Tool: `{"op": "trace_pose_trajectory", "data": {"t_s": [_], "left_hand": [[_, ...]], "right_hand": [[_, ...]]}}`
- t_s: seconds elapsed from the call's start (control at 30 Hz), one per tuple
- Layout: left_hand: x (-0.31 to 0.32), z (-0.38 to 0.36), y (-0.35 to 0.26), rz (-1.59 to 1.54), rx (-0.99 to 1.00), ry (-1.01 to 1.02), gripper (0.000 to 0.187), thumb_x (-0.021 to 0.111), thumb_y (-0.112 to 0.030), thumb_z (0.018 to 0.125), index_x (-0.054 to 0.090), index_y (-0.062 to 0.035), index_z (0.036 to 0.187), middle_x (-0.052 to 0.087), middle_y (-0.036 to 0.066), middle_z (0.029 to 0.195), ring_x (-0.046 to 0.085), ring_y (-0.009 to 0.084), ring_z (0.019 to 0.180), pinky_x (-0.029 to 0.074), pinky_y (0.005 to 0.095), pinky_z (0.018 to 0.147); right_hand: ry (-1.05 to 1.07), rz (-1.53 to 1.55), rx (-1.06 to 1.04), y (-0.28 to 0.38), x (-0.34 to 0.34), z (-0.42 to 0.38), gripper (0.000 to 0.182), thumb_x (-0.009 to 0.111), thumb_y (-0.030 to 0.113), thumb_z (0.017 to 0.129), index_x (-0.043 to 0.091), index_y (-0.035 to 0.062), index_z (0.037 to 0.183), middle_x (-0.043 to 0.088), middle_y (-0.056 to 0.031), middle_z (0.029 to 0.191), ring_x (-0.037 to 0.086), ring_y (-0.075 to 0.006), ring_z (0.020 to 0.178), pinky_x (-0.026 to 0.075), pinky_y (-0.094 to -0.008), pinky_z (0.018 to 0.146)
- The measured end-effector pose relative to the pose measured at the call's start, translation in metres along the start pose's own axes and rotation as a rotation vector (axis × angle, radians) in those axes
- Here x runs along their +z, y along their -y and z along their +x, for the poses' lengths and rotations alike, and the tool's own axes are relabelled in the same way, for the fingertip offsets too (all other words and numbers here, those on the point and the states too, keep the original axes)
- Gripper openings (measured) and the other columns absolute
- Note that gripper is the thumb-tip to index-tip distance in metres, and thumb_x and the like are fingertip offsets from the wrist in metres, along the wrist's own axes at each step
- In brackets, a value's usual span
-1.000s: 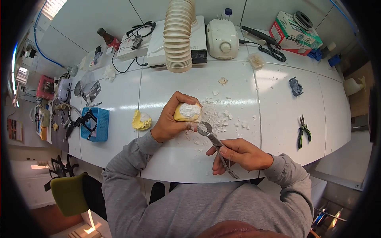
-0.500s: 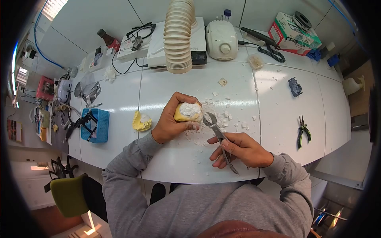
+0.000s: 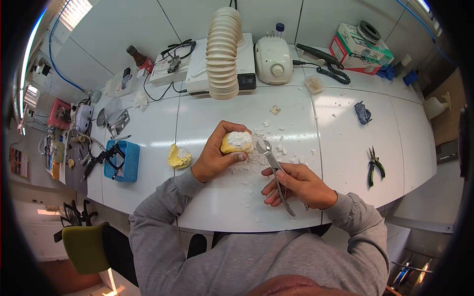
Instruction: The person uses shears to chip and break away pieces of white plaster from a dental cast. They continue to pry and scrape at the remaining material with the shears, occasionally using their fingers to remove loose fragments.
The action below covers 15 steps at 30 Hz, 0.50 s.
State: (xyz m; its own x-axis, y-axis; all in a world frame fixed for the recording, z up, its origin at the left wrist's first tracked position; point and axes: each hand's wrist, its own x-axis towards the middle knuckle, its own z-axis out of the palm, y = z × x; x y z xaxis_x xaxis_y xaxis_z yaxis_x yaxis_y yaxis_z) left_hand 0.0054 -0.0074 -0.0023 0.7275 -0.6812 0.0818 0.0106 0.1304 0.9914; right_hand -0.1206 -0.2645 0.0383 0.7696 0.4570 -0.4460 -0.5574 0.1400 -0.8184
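My left hand (image 3: 217,155) is wrapped round a yellow block (image 3: 236,142) with a rough white plaster face turned up. My right hand (image 3: 302,185) holds metal nippers (image 3: 276,172) by the handles, and their rounded jaws are just right of the block. Between jaws and block no contact can be made out. White plaster chips (image 3: 280,149) and powder lie scattered on the table below and right of the block. Left of my left hand rests a second yellow and white piece (image 3: 178,157).
A ribbed hose (image 3: 223,59) hangs at the back centre, beside a white control unit (image 3: 274,61). To the left stands a blue basket (image 3: 129,160). Green-handled pliers (image 3: 375,166) and a grey-blue lump (image 3: 363,113) lie on the right.
The view has shifted slightly. The nippers' jaws have moved a little away from the block, to the right. Both hands keep their holds.
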Motion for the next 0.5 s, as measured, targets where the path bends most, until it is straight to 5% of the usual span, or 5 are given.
{"op": "trace_pose_trajectory", "data": {"t_s": [0.1,0.13,0.23,0.37,0.5], "left_hand": [[0.001,0.0,0.0,0.059,0.013,-0.021,0.06,0.08,-0.016,0.094,0.044,-0.0051,0.141,0.051,0.01,0.14,0.054,0.0162,0.13,0.046,0.0308,0.112],[0.002,-0.001,-0.003,0.025,0.016,-0.005,0.06,0.076,-0.007,0.096,0.042,-0.0057,0.145,0.054,0.007,0.133,0.057,0.0135,0.125,0.051,0.0292,0.109],[0.004,-0.003,-0.006,0.007,-0.042,0.015,0.06,0.077,-0.016,0.097,0.043,-0.0042,0.144,0.049,0.008,0.141,0.053,0.0147,0.13,0.046,0.0299,0.111],[0.006,-0.004,-0.005,0.037,-0.014,0.002,0.065,0.079,-0.007,0.093,0.041,-0.0037,0.146,0.053,0.009,0.138,0.055,0.0168,0.13,0.048,0.0318,0.112],[0.008,-0.004,0.0,0.054,0.093,-0.042,0.072,0.08,0.002,0.088,0.039,-0.003,0.147,0.055,0.012,0.139,0.057,0.0197,0.131,0.051,0.035,0.113]], "right_hand": [[0.011,0.057,-0.037,-0.002,-0.001,-0.001,0.045,0.039,0.03,0.116,0.047,-0.0051,0.144,0.069,-0.0196,0.113,0.075,-0.0264,0.101,0.063,-0.037,0.087],[0.05,0.084,-0.065,-0.005,-0.002,-0.002,0.045,0.039,0.03,0.116,0.048,-0.005,0.143,0.069,-0.0195,0.112,0.075,-0.0264,0.1,0.063,-0.0369,0.087],[0.089,0.026,-0.029,-0.006,-0.001,-0.002,0.044,0.039,0.03,0.116,0.048,-0.005,0.142,0.069,-0.0191,0.11,0.075,-0.0264,0.098,0.063,-0.0368,0.086],[0.101,0.074,-0.187,-0.015,0.0,0.0,0.043,0.04,0.029,0.116,0.05,-0.0049,0.14,0.07,-0.0189,0.106,0.075,-0.0265,0.095,0.063,-0.0373,0.086],[0.068,-0.005,-0.095,-0.01,0.002,-0.003,0.042,0.042,0.028,0.115,0.048,-0.0056,0.14,0.069,-0.0195,0.109,0.075,-0.0275,0.097,0.063,-0.0375,0.085]]}}
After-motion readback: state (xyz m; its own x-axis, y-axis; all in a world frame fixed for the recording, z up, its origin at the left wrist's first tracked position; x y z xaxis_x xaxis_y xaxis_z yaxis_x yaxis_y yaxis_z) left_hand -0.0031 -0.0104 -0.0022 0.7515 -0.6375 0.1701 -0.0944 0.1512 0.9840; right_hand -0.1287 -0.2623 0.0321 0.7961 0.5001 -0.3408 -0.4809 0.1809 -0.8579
